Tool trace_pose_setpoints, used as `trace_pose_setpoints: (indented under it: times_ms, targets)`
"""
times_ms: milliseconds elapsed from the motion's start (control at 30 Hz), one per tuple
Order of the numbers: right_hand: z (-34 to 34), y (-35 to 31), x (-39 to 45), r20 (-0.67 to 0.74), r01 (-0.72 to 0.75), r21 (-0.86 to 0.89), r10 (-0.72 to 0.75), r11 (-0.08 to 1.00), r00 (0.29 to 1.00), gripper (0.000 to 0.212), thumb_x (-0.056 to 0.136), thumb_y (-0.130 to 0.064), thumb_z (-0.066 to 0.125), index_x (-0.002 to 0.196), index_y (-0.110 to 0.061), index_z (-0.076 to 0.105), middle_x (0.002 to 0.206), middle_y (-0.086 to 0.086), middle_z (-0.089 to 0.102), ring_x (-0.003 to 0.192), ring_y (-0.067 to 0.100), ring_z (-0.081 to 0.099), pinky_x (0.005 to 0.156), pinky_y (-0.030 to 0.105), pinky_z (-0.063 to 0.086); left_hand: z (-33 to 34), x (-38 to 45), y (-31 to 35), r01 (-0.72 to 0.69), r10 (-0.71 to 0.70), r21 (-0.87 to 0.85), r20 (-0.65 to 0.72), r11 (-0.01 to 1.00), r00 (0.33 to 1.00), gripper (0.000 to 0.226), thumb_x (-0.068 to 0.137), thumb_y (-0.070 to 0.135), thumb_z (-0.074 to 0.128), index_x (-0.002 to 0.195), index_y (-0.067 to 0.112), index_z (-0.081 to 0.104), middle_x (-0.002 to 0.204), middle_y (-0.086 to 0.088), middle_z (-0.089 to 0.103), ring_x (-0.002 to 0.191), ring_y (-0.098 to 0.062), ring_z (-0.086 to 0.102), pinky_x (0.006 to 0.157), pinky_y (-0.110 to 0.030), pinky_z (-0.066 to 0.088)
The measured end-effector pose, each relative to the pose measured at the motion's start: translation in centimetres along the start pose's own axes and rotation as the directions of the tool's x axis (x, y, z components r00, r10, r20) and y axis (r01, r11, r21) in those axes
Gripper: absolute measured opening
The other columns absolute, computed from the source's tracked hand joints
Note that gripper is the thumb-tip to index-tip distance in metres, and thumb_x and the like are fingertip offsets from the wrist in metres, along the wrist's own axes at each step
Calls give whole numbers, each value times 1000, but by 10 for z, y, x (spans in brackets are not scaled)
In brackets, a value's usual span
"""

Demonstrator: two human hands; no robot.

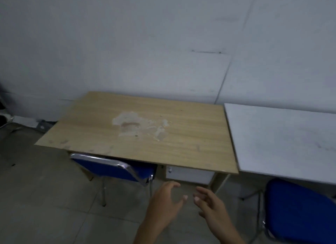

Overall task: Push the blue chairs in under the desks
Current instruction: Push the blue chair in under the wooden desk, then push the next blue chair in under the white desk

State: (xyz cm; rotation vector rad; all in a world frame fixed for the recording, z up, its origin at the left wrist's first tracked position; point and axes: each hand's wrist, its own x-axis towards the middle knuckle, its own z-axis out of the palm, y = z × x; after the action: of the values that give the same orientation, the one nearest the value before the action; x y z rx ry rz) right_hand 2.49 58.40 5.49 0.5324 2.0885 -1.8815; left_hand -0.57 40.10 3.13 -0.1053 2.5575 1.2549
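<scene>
A blue chair with a chrome frame stands tucked under the front edge of the wooden desk, its backrest just outside the edge. A second blue chair stands out in front of the white desk on the right, its seat clear of the desktop. My left hand and my right hand hover side by side over the floor between the two chairs, both empty with fingers spread, touching neither chair.
A white drawer unit sits under the wooden desk's right side. Both desks stand against a pale wall. Grey tiled floor stretches to the left, with dark objects at the far left edge.
</scene>
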Motion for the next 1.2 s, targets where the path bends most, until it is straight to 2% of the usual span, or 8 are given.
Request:
trace_pose_setpoints:
  times_ms: [200, 333, 467, 567, 700, 900, 1033, 1200]
  targets:
    - [-83, 17, -54, -225, 45, 84, -25, 995, 974, 26, 96, -17, 67, 121, -22, 65, 112, 0, 72, 99, 8, 69, 76, 22, 57, 47, -28, 46, -65, 68, -68, 53, 996, 996, 29, 90, 47, 78, 115, 41, 64, 117, 19, 60, 111, -7, 57, 94, -26, 45]
    - [-126, 34, -82, -268, 8, 109, 21, 994, 963, 24, 95, -22, 67, 117, -32, 66, 111, -7, 73, 100, 5, 69, 76, 21, 55, 77, -44, 72, -105, 117, -139, 80, 985, 990, 28, 89, 43, 80, 114, 39, 67, 115, 22, 61, 113, -4, 55, 96, -26, 43]
    - [-176, 54, -100, -375, 19, 129, 31, 991, 926, 24, 95, -20, 67, 114, -36, 67, 108, -11, 74, 96, 1, 70, 76, 22, 54, 117, -54, 103, -149, 169, -134, 153, 980, 974, 28, 89, 35, 82, 114, 37, 68, 123, 14, 66, 118, -7, 57, 100, -28, 45]
    - [-225, 66, -111, -432, 36, 132, 25, 991, 902, 26, 96, -21, 66, 115, -38, 66, 111, -11, 73, 102, 3, 68, 84, 27, 56, 153, -57, 135, -163, 180, -106, 186, 981, 966, 27, 89, 37, 82, 109, 43, 65, 121, 15, 65, 120, -9, 59, 96, -27, 44]
    - [-300, 76, -112, -468, 64, 97, -11, 993, 884, 26, 97, -23, 65, 120, -36, 64, 113, -10, 71, 106, 6, 66, 95, 35, 56, 205, -50, 181, -202, 213, -75, 196, 977, 957, 29, 89, 38, 82, 111, 45, 64, 130, 10, 64, 127, -15, 58, 96, -31, 46]
    - [-411, 91, -106, -445, 79, -1, -71, 997, 892, 27, 98, -23, 63, 123, -33, 61, 115, -9, 67, 106, 6, 65, 81, 21, 54, 293, -50, 250, -213, 226, -85, 195, 973, 954, 33, 92, 42, 78, 121, 38, 65, 140, 6, 61, 134, -16, 54, 100, -36, 48]
    - [-475, 112, -108, -440, 26, -76, -57, 997, 896, 29, 97, -23, 64, 124, -33, 59, 117, -10, 65, 111, 7, 61, 96, 30, 52, 349, -61, 291, -217, 229, -79, 212, 973, 950, 33, 93, 42, 77, 123, 37, 64, 137, 11, 60, 132, -13, 53, 99, -34, 47]
    - [-535, 154, -113, -511, -125, -141, 36, 982, 859, 31, 96, -26, 65, 124, -35, 56, 125, -6, 60, 104, 1, 56, 95, 29, 47, 401, -66, 321, -246, 254, -63, 267, 967, 930, 32, 93, 44, 75, 122, 37, 64, 132, 17, 60, 124, -5, 53, 95, -25, 44]
